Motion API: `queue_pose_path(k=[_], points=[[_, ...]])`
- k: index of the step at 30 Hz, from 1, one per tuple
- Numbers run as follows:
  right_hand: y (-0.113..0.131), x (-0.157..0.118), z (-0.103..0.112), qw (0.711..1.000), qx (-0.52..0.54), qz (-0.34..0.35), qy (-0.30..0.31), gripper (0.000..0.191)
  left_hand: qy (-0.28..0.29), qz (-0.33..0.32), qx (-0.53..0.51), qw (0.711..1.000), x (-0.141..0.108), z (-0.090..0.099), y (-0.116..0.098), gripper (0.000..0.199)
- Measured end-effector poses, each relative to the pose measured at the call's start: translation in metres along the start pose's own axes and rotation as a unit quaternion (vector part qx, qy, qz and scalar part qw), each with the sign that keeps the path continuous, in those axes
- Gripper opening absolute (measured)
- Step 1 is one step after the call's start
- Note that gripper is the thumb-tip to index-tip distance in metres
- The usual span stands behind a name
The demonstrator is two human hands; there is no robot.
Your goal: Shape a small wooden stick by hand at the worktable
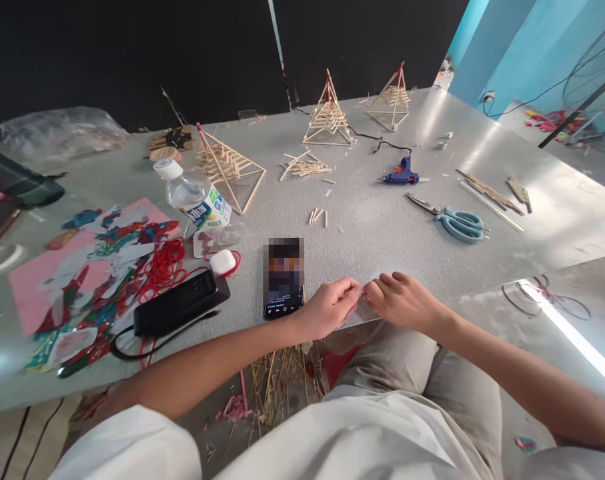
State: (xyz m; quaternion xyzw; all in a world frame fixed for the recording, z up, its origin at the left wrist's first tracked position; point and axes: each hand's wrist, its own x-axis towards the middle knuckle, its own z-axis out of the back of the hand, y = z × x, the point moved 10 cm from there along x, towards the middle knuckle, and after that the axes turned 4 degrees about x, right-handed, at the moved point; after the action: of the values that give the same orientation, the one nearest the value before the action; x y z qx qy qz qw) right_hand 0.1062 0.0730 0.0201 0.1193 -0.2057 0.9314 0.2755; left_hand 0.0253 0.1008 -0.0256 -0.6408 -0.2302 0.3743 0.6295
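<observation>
At the table's front edge, my left hand (331, 309) and my right hand (403, 301) meet with their fingertips nearly touching. Both are closed in a pinch; anything between the fingers is too small or hidden to make out. A phone (285, 297) with a lit screen lies just left of my left hand. Beyond the hands are a few short cut sticks (318, 217) and, farther back, a pile of longer wooden sticks (306, 167). Blue-handled scissors (459, 223) lie to the right, blades half pointing away, and a blue glue gun (402, 173) rests behind them.
Stick pyramids stand at the back: one at left (227, 167), one in the middle (328, 120), one at right (393, 103). At left are a plastic bottle (195, 197), red cord (165, 270), a black power bank (175, 303) and colourful scraps. Wooden strips (489, 191) lie at right.
</observation>
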Motion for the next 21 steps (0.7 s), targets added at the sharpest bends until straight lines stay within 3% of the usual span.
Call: queue_pose_path(k=[9,21], points=[[0.008,0.0,0.006,0.999,0.0,-0.036,0.004,0.026,-0.031,-0.049,0.181,0.982,-0.002,0.001,-0.01,0.043],[0.014,0.0,0.005,0.996,0.021,-0.078,0.038,0.029,-0.038,-0.092,0.238,0.966,-0.009,-0.002,-0.02,0.038]])
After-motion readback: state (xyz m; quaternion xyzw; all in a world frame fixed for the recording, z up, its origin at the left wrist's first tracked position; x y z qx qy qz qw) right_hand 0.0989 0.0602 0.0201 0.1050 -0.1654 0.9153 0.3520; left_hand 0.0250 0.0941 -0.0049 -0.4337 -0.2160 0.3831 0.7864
